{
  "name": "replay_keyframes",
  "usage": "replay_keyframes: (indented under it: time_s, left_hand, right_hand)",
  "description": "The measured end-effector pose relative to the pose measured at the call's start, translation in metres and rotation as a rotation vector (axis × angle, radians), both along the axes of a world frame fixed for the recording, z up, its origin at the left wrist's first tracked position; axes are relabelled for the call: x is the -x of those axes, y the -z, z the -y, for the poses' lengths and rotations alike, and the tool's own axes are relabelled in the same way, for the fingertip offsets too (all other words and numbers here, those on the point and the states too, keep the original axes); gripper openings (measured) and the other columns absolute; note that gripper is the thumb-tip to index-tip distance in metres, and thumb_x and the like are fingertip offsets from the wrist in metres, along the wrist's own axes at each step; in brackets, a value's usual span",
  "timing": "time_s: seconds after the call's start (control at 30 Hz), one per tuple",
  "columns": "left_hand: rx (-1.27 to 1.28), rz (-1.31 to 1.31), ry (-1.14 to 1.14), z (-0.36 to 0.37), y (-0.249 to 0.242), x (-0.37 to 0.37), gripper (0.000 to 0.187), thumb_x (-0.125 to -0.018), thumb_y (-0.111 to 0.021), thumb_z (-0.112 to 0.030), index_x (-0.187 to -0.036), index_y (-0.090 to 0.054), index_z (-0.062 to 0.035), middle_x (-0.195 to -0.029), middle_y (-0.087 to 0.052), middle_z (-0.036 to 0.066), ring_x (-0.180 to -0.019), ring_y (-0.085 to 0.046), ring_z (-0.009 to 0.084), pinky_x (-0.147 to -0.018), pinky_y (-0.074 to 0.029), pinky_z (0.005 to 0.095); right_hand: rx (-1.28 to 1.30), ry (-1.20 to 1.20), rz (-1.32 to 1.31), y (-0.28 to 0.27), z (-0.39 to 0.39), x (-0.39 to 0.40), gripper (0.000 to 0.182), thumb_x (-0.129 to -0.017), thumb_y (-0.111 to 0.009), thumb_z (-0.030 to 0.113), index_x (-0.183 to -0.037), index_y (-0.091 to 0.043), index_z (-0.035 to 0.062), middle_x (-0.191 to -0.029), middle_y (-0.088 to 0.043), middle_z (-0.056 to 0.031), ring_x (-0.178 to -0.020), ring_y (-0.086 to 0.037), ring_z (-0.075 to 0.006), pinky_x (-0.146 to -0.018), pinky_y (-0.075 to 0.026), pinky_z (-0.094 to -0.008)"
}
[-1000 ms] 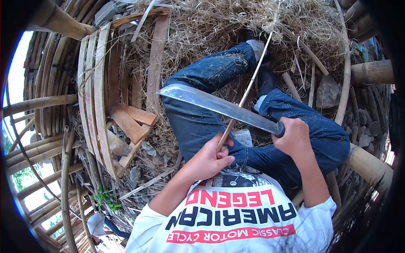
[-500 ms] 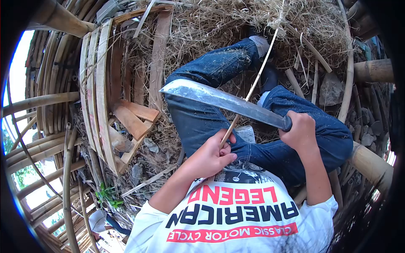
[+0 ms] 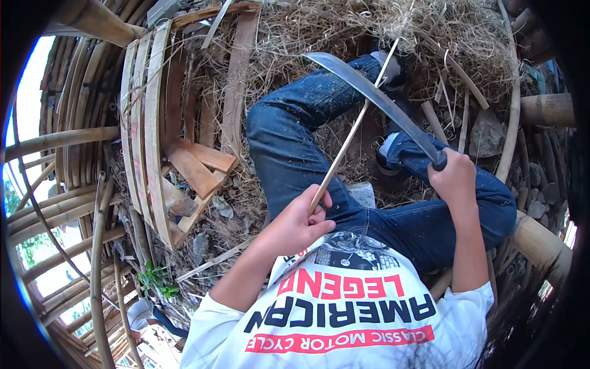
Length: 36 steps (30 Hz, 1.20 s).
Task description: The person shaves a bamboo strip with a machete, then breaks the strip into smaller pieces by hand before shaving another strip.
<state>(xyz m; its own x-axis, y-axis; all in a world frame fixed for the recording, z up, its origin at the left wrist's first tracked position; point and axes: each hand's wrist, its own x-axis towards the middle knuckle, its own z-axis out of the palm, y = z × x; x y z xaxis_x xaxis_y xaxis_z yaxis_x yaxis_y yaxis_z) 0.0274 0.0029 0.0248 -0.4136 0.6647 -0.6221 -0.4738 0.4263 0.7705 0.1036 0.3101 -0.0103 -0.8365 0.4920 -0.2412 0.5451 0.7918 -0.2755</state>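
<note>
In the head view my left hand [image 3: 300, 222] is closed round the near end of a thin bamboo strip [image 3: 344, 149]. The strip slants up and away from my lap, its far end close to the shavings. My right hand [image 3: 453, 177] grips the dark handle of a machete [image 3: 382, 101]. Its long curved blade crosses over the strip in this view, about two thirds of the way along, and its tip points to the upper left. Both hands are above my bent legs in blue jeans [image 3: 286, 166].
Curly shavings [image 3: 344, 31] are heaped beyond my feet. A wooden slatted frame [image 3: 147, 129] and short boards [image 3: 193, 169] stand to the left. Rocks [image 3: 487, 132] and bamboo poles [image 3: 544, 249] are at the right; a bamboo slat wall [image 3: 61, 215] borders the left.
The machete and my right hand have moved away from my body along the strip, toward its far end, and the blade is angled more forward. My left hand has shifted slightly left.
</note>
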Motion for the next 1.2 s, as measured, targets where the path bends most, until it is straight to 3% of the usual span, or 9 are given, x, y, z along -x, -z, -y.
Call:
replay_keyframes:
  time_s: [0.07, 0.23, 0.3, 0.33, 0.4, 0.43, 0.73, 0.93, 1.2]
  left_hand:
    - [0.024, -0.016, -0.003, -0.004, 0.003, 0.005, 0.03, -0.085, -0.066, 0.001, -0.103, -0.043, -0.0052, -0.067, -0.03, -0.008, -0.061, -0.029, 0.0025, -0.055, -0.027, 0.0205]
    - [-0.024, -0.017, -0.013, -0.016, -0.003, 0.001, 0.029, -0.086, -0.067, -0.003, -0.103, -0.044, -0.0048, -0.065, -0.029, -0.008, -0.06, -0.027, 0.0028, -0.053, -0.025, 0.0213]
    - [0.233, -0.329, 0.07, -0.023, -0.012, 0.001, 0.026, -0.088, -0.064, -0.007, -0.104, -0.044, -0.0018, -0.059, -0.044, 0.004, -0.051, -0.044, 0.0134, -0.05, -0.035, 0.0304]
    - [0.236, -0.324, 0.079, -0.023, -0.011, -0.002, 0.026, -0.088, -0.064, -0.007, -0.104, -0.044, -0.0018, -0.059, -0.044, 0.004, -0.051, -0.044, 0.0134, -0.05, -0.035, 0.0304]
    - [0.427, -0.774, 0.148, -0.023, -0.005, -0.004, 0.026, -0.09, -0.06, -0.01, -0.106, -0.044, 0.0011, -0.066, -0.057, 0.022, -0.061, -0.061, 0.0395, -0.055, -0.043, 0.0458]
    - [0.463, -0.709, 0.147, -0.026, -0.011, -0.002, 0.025, -0.09, -0.057, -0.01, -0.107, -0.044, 0.0016, -0.078, -0.06, 0.031, -0.079, -0.058, 0.0507, -0.064, -0.045, 0.054]
    - [0.535, -0.793, 0.166, -0.029, -0.023, -0.004, 0.023, -0.088, -0.054, -0.006, -0.108, -0.045, 0.0013, -0.079, -0.06, 0.03, -0.075, -0.059, 0.0497, -0.064, -0.046, 0.0538]
    - [0.457, -0.691, 0.11, -0.027, -0.022, -0.001, 0.025, -0.089, -0.054, -0.005, -0.112, -0.045, 0.002, -0.079, -0.059, 0.031, -0.078, -0.058, 0.0509, -0.065, -0.045, 0.0523]
    - [0.428, -0.666, 0.09, -0.026, -0.023, 0.001, 0.025, -0.09, -0.053, -0.005, -0.112, -0.046, 0.0024, -0.076, -0.058, 0.031, -0.075, -0.057, 0.051, -0.063, -0.043, 0.0503]
  right_hand:
    - [-0.033, 0.016, -0.023, -0.002, 0.008, 0.004, 0.018, -0.07, -0.071, 0.019, -0.074, -0.064, 0.0029, -0.072, -0.065, -0.0216, -0.076, -0.065, -0.0407, -0.071, -0.052, -0.0477]
    - [0.207, 0.035, -0.123, 0.0, 0.041, -0.011, 0.017, -0.068, -0.071, 0.016, -0.07, -0.062, 0.0026, -0.066, -0.062, -0.0214, -0.069, -0.063, -0.042, -0.066, -0.051, -0.0485]
    - [0.271, 0.017, -0.125, 0.003, 0.057, -0.019, 0.016, -0.067, -0.071, 0.015, -0.069, -0.061, 0.0033, -0.064, -0.062, -0.02, -0.067, -0.063, -0.041, -0.064, -0.051, -0.0476]
    - [0.29, 0.01, -0.13, 0.002, 0.064, -0.022, 0.016, -0.067, -0.072, 0.016, -0.068, -0.061, 0.0039, -0.064, -0.062, -0.0191, -0.067, -0.064, -0.0403, -0.063, -0.051, -0.0471]
    - [0.296, -0.054, -0.106, 0.003, 0.072, -0.028, 0.018, -0.066, -0.072, 0.017, -0.067, -0.06, 0.0046, -0.064, -0.062, -0.0181, -0.066, -0.064, -0.0391, -0.062, -0.05, -0.0464]
    - [0.296, -0.048, -0.106, 0.004, 0.072, -0.029, 0.018, -0.066, -0.072, 0.017, -0.067, -0.06, 0.0046, -0.064, -0.062, -0.0181, -0.066, -0.064, -0.0391, -0.062, -0.05, -0.0464]
    - [0.298, -0.159, -0.156, 0.003, 0.063, -0.024, 0.016, -0.065, -0.071, 0.014, -0.065, -0.06, 0.0032, -0.061, -0.06, -0.0181, -0.062, -0.063, -0.0385, -0.058, -0.049, -0.0436]
    - [0.356, -0.137, -0.134, 0.032, 0.065, -0.018, 0.017, -0.063, -0.072, 0.02, -0.067, -0.062, 0.0066, -0.063, -0.063, -0.0164, -0.065, -0.065, -0.0366, -0.062, -0.052, -0.044]
    - [0.198, -0.144, -0.109, 0.036, 0.055, -0.012, 0.018, -0.06, -0.073, 0.02, -0.071, -0.064, 0.0076, -0.067, -0.065, -0.0156, -0.068, -0.066, -0.0358, -0.066, -0.053, -0.0455]
